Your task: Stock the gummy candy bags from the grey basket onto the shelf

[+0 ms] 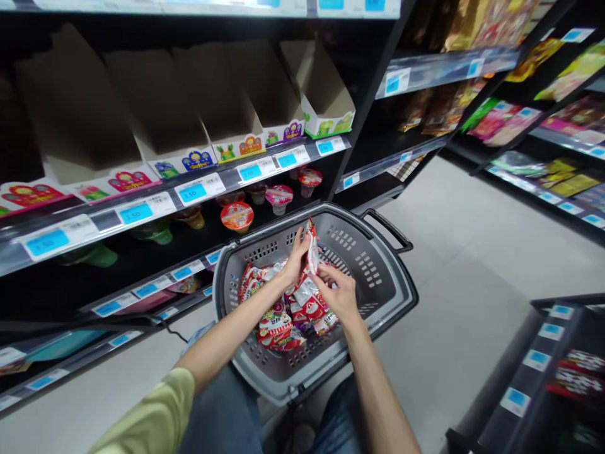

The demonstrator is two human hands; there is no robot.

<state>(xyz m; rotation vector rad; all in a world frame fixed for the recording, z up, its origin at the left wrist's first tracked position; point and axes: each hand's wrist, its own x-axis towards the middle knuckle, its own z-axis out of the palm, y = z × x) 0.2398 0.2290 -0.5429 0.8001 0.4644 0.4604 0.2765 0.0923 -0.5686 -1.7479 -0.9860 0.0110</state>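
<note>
Over the grey shopping basket, both of my hands hold one small red and white snack packet, stood up nearly on its edge. My left hand grips its left side, fingers along the upper part. At its lower right corner my right hand pinches it between thumb and fingers. Below lie several red and white snack packets, heaped in the left and middle of the basket. My hands and forearms hide part of the heap.
Open cardboard display boxes line the shelf at the left, above several jelly cups. A basket handle sticks out at the right. Floor shows to the right, with a low shelf at the lower right.
</note>
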